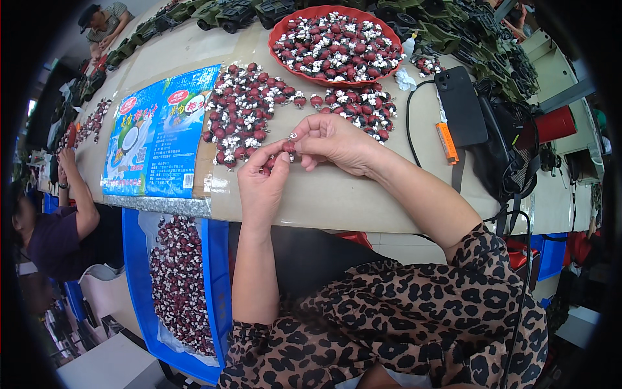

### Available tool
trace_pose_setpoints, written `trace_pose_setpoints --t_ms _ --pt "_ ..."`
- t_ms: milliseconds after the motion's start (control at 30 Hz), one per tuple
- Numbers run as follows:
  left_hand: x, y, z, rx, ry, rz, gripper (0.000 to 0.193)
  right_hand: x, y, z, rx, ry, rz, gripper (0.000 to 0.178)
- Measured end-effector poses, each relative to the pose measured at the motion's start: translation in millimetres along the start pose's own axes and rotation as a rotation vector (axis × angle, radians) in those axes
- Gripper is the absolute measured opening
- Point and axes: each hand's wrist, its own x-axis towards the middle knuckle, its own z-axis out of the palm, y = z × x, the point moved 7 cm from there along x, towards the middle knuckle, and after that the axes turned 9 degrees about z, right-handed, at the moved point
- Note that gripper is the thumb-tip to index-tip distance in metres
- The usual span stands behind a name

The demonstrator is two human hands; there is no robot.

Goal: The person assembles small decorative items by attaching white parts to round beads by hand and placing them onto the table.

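Over the near part of the table, my left hand [262, 188] and my right hand [340, 144] meet with fingertips pinched together. Between them is a small dark red trinket [289, 148] with a metal ring at its top; both hands grip it, and the fingers partly cover it. Just beyond my hands lies a loose pile of red, white and black trinkets [241, 110]. A second pile of the same trinkets [363, 107] is spread to its right. Behind the piles stands a wide red bowl [343, 82] heaped with more of them.
Blue printed cardboard [159, 139] lies left. Below the table edge, a blue crate [135, 272] holds many trinkets. At right are a black phone [461, 107], an orange tool [447, 144], a cable and a black bag [512, 155]. Green toy vehicles [230, 13] line the back. Co-workers sit left.
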Motion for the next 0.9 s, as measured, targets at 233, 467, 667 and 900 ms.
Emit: trace_pose_setpoints --t_ms 233,467,667,900 --pt "1.3 -1.2 -9.5 -0.159 -0.018 -0.015 0.015 -3.8 -28.8 -7.0 -0.498 0.295 -0.252 0.018" --pt "-24.2 23.0 -112.0 -0.628 0.361 0.124 0.02 -6.4 -41.2 0.6 -1.552 0.714 -0.822 0.028" --pt "-87.1 1.8 -309.9 0.643 0.798 0.108 0.032 -0.2 -38.7 5.7 -1.623 0.661 -0.779 0.024" --pt "-56.4 43.1 -208.5 1.151 0.714 0.304 0.033 -2.8 -37.2 3.2 -1.638 0.728 -0.781 0.023"
